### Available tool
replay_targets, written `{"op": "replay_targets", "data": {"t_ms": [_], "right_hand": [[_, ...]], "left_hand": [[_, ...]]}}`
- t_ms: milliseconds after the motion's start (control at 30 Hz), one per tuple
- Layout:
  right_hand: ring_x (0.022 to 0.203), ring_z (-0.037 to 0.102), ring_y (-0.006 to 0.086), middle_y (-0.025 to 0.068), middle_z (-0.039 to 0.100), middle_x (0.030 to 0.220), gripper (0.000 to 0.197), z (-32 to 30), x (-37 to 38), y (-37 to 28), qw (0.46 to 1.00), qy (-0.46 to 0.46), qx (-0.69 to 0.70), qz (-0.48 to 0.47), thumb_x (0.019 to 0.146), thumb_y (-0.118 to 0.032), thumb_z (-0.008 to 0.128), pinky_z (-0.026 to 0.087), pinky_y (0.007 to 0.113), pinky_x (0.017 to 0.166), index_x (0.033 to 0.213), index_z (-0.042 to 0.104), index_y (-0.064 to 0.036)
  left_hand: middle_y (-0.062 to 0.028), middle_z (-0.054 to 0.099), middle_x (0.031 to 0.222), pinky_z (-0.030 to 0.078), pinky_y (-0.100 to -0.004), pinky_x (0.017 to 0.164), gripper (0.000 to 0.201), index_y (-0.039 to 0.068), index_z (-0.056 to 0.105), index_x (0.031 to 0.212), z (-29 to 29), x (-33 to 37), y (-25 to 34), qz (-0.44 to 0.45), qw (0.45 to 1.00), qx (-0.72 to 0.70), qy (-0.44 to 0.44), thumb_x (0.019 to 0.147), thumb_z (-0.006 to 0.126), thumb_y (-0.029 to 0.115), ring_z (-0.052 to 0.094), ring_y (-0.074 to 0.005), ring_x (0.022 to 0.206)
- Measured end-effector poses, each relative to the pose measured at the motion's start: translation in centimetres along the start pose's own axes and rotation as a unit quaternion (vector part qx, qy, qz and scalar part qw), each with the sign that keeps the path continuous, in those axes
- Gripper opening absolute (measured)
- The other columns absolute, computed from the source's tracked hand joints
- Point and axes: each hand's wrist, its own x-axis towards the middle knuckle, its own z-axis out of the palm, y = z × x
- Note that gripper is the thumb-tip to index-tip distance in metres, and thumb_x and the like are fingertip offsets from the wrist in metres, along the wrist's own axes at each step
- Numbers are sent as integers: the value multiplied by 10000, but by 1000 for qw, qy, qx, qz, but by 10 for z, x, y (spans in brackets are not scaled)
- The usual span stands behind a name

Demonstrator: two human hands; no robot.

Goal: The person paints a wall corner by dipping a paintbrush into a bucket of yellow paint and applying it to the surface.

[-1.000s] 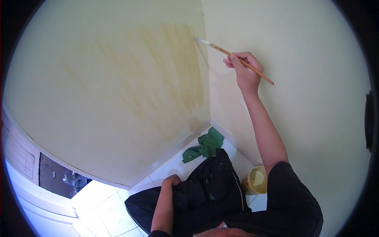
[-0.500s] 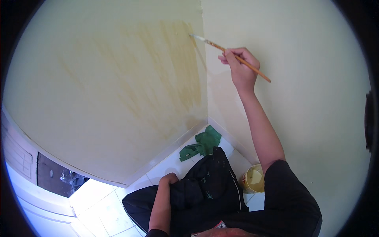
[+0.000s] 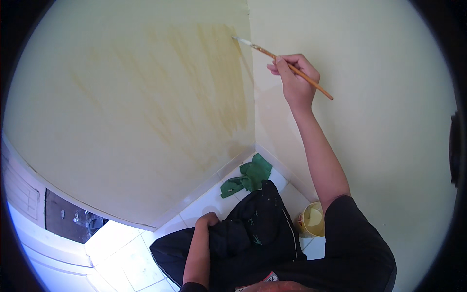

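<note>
Near the corner (image 3: 254,117), we are pinching the brush (image 3: 263,50) mid-handle in our right hand's (image 3: 299,83) fingers, likely for control, its tip by the streaked wall (image 3: 221,82); our left hand (image 3: 208,220) is resting low, fingers impossible to tell; the bucket (image 3: 303,225) is standing close, probably for dipping.

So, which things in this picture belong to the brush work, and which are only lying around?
In use:
thin brush with brown handle, in the right hand
tan-streaked cream wall
round yellow bucket, probably

Lying about, apparently:
crumpled green cloth on white floor tiles
dark roundish object, far left
</note>
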Motion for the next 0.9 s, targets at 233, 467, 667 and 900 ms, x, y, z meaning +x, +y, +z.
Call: {"op": "replay_targets", "data": {"t_ms": [233, 467, 667, 900], "right_hand": [[715, 726, 194, 128, 693, 758, 122, 0, 5, -8, 1000, 21, 12, 0, 895, -39, 644, 590, 257, 646, 851, 618, 72], [715, 724, 187, 128, 688, 735, 121, 0, -7, 10, 1000, 0, 9, -8, 900, -33, 636, 588, 265, 648, 840, 610, 69], [707, 722, 178, 120, 683, 720, 113, -27, -41, 25, 995, -49, -56, 72, 897, -20, 635, 585, 260, 646, 837, 607, 71], [720, 723, 185, 116, 685, 740, 111, -17, -21, 19, 1000, 11, 11, 17, 906, -28, 637, 586, 263, 654, 857, 609, 67]], "left_hand": [[-217, 651, 1186, 475, -435, 947, 472, 5, 703, 1079, -4, -5, 6, -9, 1000, 16, -19, 820, 669, 399, 598, -383, 1140], [-206, 672, 1138, 494, -440, 906, 436, 7, 705, 1073, -3, -7, 5, -6, 1000, -2, 19, 808, 676, 352, 632, -366, 1072], [-220, 649, 1192, 478, -432, 942, 462, 0, 696, 1094, -9, -14, 13, -23, 1000, -9, 1, 807, 696, 362, 601, -370, 1143], [-225, 651, 1183, 478, -441, 936, 475, -21, 694, 1079, -5, -5, 5, -23, 1000, -2, 7, 829, 682, 382, 602, -386, 1133]]}}
